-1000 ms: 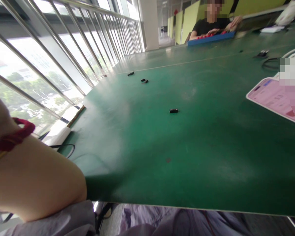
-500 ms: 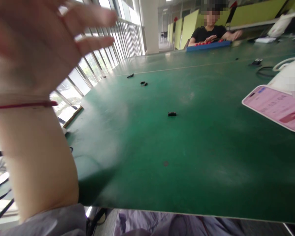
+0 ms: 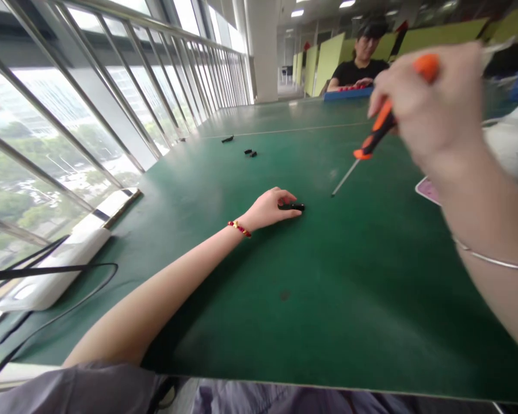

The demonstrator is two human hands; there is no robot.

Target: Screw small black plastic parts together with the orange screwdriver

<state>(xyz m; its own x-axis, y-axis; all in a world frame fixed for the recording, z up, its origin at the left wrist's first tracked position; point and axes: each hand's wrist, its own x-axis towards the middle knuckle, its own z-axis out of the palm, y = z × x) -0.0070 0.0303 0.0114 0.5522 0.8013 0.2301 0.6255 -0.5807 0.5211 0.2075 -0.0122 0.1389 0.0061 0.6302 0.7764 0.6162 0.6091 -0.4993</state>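
A small black oblong piece (image 3: 297, 206) lies on the green table, its kind too small to tell. Around it curl the thumb and fingers of my left hand (image 3: 271, 209), which rests on the tabletop. My right hand (image 3: 435, 109), raised at the upper right and blurred by motion, is closed round an orange and black screwdriver (image 3: 380, 125). The metal shaft slants down and left, its tip above the table, a short way right of the black piece and apart from it.
Farther back on the green table (image 3: 259, 339) are little black parts (image 3: 250, 153) and another dark piece (image 3: 227, 139). A white power strip (image 3: 64, 267) with cables lies along the railing. One pink phone (image 3: 428, 190) shows partly behind my right arm. Across sits a person (image 3: 358, 72) at a blue tray (image 3: 343, 95).
My left hand has come down from the upper left onto the black piece. My right hand has entered from the right with the screwdriver.
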